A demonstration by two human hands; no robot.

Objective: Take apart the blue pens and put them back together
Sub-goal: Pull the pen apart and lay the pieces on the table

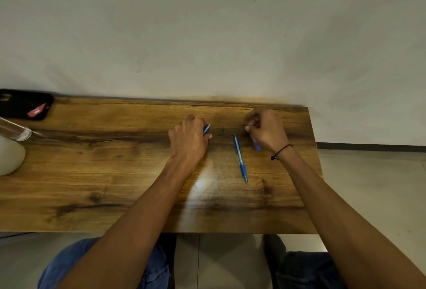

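A whole blue pen (240, 158) lies on the wooden table (115, 173) between my hands, tip toward me. My left hand (189, 137) grips a blue pen part (206, 128) whose end pokes out past the fingers. My right hand (265, 127) has its fingers curled round another blue pen part (256, 144), which sticks out below the palm. Thumb and fingertips of that hand pinch together; whether they hold something small I cannot tell. A tiny dark piece (222, 130) sits on the table between the two hands.
A black phone (23, 104) lies at the table's far left corner. Beside it a clear glass object (16, 130) and a white rounded object (10, 157) sit at the left edge. The table's right edge is close to my right wrist. A wall stands right behind the table.
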